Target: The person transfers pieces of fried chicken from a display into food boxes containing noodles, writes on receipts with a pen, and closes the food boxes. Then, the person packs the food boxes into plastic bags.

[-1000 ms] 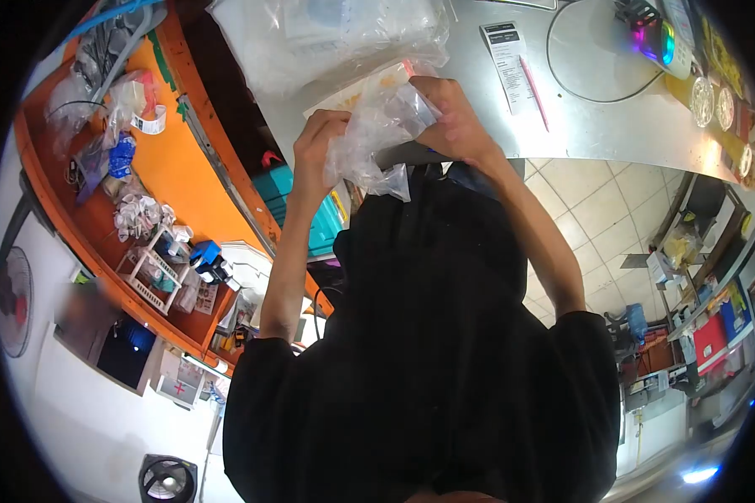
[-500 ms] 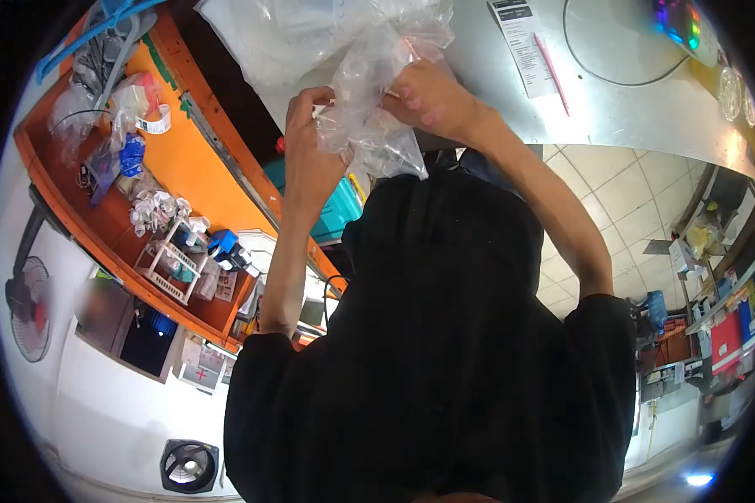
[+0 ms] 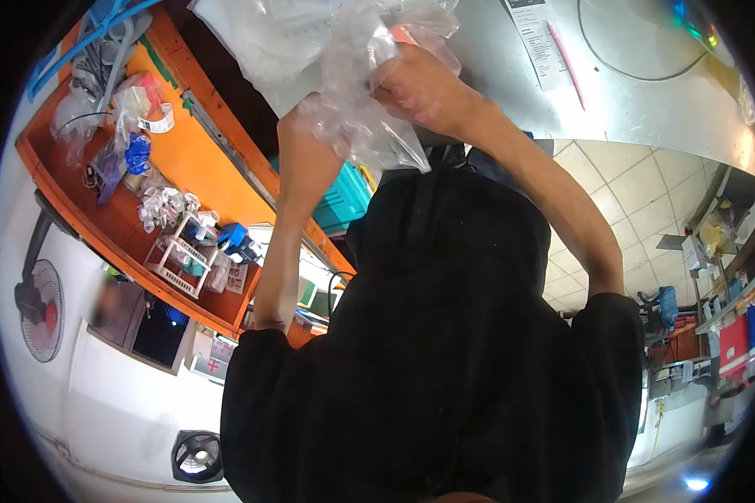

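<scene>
A clear, crumpled plastic bag [image 3: 356, 80] is bunched between my two hands at the edge of the metal table. My left hand [image 3: 304, 142] is closed on the bag's left side, its fingertips partly covered by the plastic. On the other side my right hand [image 3: 424, 90] grips the bag with bent fingers. A small pinkish-red patch [image 3: 403, 35] shows through the plastic just beyond my right hand; what it is I cannot make out. More clear plastic [image 3: 264, 42] lies on the table to the left.
On the metal table [image 3: 495, 109] lie a printed slip [image 3: 535, 42], a pink pen [image 3: 567, 65] and a thin cable [image 3: 637, 78]. An orange shelf [image 3: 201, 134] with bags and a white rack [image 3: 180, 256] stands left. Beneath the table edge is a teal crate [image 3: 342, 199].
My left hand has turned, and its fingers have gone further behind the plastic. My right hand has shifted slightly, still on the bag. The whole view has moved a little.
</scene>
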The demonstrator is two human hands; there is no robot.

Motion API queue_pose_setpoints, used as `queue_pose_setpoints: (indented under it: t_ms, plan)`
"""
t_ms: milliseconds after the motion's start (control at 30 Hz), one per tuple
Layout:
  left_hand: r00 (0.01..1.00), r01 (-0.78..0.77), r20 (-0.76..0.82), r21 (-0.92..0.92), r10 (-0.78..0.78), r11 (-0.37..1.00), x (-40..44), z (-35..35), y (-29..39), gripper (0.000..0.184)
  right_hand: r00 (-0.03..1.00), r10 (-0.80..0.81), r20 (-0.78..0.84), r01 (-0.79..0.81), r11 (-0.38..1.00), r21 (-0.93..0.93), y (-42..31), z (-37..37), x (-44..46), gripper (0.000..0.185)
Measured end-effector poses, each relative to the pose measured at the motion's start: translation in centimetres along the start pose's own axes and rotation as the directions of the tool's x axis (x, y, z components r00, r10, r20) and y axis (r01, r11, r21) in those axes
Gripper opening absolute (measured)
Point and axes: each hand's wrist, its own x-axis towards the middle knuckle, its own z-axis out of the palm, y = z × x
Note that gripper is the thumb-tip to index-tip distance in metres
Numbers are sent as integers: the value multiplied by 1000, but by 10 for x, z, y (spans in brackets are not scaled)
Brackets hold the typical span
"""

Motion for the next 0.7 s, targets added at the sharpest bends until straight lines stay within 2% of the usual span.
queue_pose_setpoints:
  t_ms: [33,67,100,133,167,233,267,300,400,500,600,700]
  plan:
    - [992,-125,17,60,124,990,4,-1,-7,27,996,-1,-93,4,999,37,-1,6,2,15]
    - [992,125,-2,-233,-129,964,7,2,-9,26,983,3,-185,11,997,74,-2,10,3,17]
    - [927,344,49,-501,-371,794,12,7,-7,25,965,114,-236,-73,982,176,-8,12,-2,18]
    - [807,499,166,-706,-566,503,15,10,-6,24,935,227,-271,-149,948,281,-20,13,-12,20]
    - [779,486,208,-797,-591,359,14,11,-7,31,894,341,-291,-217,897,385,-26,15,-19,22]
    - [737,466,238,-857,-633,220,11,18,-8,40,963,45,-265,-11,992,128,-21,24,-27,31]
    - [715,452,259,-880,-649,147,9,21,-10,44,970,-99,-223,102,995,0,-19,28,-31,36]
    - [715,453,282,-884,-640,117,7,25,-13,45,967,-109,-231,95,993,-74,-21,33,-35,33]
    - [716,443,326,-896,-617,40,2,33,-21,45,970,-89,-224,61,990,-128,-16,36,-38,39]
    - [718,414,325,-910,-616,1,-2,40,-22,42,949,-9,-315,14,1000,15,-19,38,-40,34]
    - [718,372,303,-928,-626,-23,-9,49,-23,37,917,144,-372,-107,987,116,-33,33,-41,24]
    - [729,336,287,-941,-622,-41,-13,55,-21,31,897,227,-380,-187,972,139,-39,35,-39,20]
